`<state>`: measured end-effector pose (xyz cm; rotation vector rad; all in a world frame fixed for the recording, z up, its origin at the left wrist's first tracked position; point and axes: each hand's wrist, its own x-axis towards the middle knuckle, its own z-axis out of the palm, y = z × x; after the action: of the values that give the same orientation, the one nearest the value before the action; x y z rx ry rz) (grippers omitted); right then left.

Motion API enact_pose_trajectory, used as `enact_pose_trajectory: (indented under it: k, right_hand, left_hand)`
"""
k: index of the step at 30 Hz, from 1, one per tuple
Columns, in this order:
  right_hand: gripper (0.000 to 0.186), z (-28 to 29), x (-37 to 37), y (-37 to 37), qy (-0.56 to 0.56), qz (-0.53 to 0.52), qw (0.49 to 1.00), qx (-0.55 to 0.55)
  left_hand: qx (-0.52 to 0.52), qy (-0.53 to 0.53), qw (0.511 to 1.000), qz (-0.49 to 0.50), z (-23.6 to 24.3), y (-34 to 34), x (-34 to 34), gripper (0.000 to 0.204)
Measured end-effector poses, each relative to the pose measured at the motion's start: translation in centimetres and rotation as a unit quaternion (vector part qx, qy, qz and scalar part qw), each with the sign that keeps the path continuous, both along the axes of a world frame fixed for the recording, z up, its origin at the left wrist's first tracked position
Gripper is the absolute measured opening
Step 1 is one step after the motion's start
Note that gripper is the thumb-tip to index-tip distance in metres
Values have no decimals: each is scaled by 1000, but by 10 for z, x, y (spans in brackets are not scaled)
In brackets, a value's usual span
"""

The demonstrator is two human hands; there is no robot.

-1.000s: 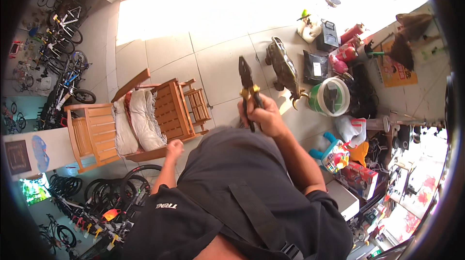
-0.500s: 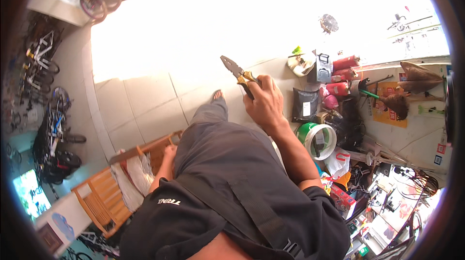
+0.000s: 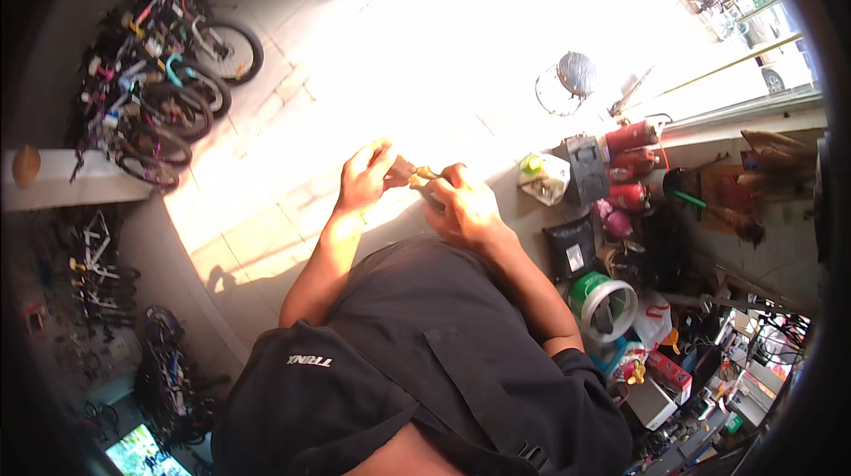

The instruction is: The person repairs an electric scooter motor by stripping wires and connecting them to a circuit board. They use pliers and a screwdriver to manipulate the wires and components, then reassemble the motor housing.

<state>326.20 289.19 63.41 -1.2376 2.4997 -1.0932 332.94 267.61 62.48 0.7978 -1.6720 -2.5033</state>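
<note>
A pair of pliers [image 3: 420,177] with yellow-and-black handles is held out in front of my body, its head pointing left. My right hand [image 3: 467,207] is closed round the handles. At the other end, my left hand [image 3: 362,179] is closed with thumb and fingers at the jaws, which it partly covers. Some blur and glare hide whether anything small sits between the jaws.
Red fire extinguishers [image 3: 631,163] stand on the right beside a grey case [image 3: 586,170]. Closer in are a black bag [image 3: 567,247] and a green-and-white bucket [image 3: 612,315]. Bicycles [image 3: 191,77] line the left. Strong sunlight washes out the tiled floor [image 3: 292,201].
My left hand has come up from beside the wooden bench to the pliers' jaws. The pliers have tipped and lowered in my right hand. The view has turned, and the bench is out of sight.
</note>
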Motion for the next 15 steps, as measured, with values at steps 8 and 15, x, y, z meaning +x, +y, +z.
enact_pose_trajectory:
  k: [8,15]
  right_hand:
    - [42,35,-239,-69,-456,-37,882,-113]
    - [47,6,-449,-123,-392,-137,908,-59]
  left_hand:
    - [163,-32,982,95,4,-80,-209,24]
    - [213,-24,977,-14,-35,-128,-445,24]
